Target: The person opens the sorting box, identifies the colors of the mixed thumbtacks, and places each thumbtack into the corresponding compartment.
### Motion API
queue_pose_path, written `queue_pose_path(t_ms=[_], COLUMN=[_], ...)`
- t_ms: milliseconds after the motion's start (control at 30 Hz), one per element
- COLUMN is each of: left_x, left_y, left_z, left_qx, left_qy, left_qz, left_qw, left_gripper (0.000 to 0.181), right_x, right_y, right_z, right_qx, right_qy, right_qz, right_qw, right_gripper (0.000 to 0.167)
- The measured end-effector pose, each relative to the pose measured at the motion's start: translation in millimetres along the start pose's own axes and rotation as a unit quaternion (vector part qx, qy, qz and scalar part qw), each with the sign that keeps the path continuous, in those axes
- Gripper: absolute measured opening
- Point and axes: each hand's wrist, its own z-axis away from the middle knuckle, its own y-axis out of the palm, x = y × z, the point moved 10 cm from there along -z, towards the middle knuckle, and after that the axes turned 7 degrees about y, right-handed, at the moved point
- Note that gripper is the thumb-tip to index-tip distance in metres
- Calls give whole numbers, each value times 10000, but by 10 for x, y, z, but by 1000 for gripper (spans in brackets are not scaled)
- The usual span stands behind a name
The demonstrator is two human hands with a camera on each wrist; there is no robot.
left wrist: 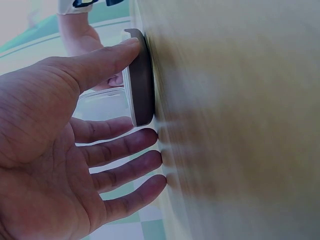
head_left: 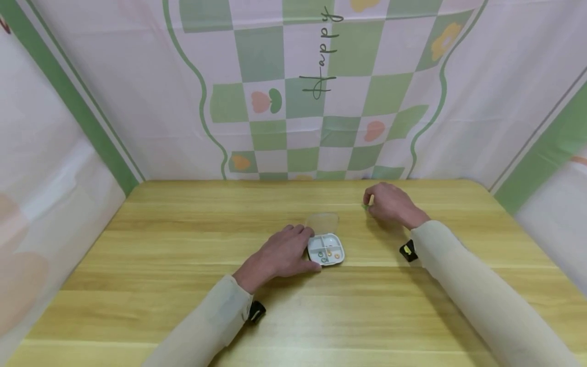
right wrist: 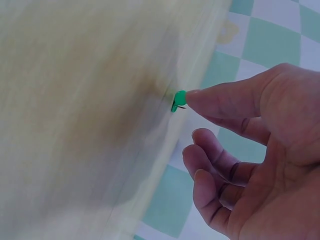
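Note:
A small white compartment box (head_left: 325,250) lies with its translucent lid (head_left: 322,222) swung back toward the wall. Tiny green and orange ring-like pieces (head_left: 337,256) sit in its near compartments. My left hand (head_left: 286,251) holds the box from the left, thumb along the near side and index finger at the far corner. In the left wrist view the box's dark underside (left wrist: 142,82) shows, and the other fingers touch the tabletop. Farther right, my right hand (head_left: 390,203) pinches a small green piece with a thin pin (right wrist: 180,98) at thumb and index fingertips, close above the wood.
The wooden table (head_left: 183,306) runs back to a hanging cloth (head_left: 261,56) with green checks. More cloth (head_left: 50,153) hangs at the sides. A black wrist device (head_left: 408,251) is at the right sleeve, another (head_left: 257,312) at the left.

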Motion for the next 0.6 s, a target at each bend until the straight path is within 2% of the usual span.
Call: queue_pose_path(t_ms=[600], left_x=[-13], left_y=[-10], left_z=[4], left_qx=[60], left_qy=[6], left_qz=[22], left_qw=[10000], left_gripper=[75], right_x=[-32], right_y=[13], right_z=[-17], right_qx=[-16], right_qy=[49], right_qz=[124], right_qw=[9999], right_gripper=[22])
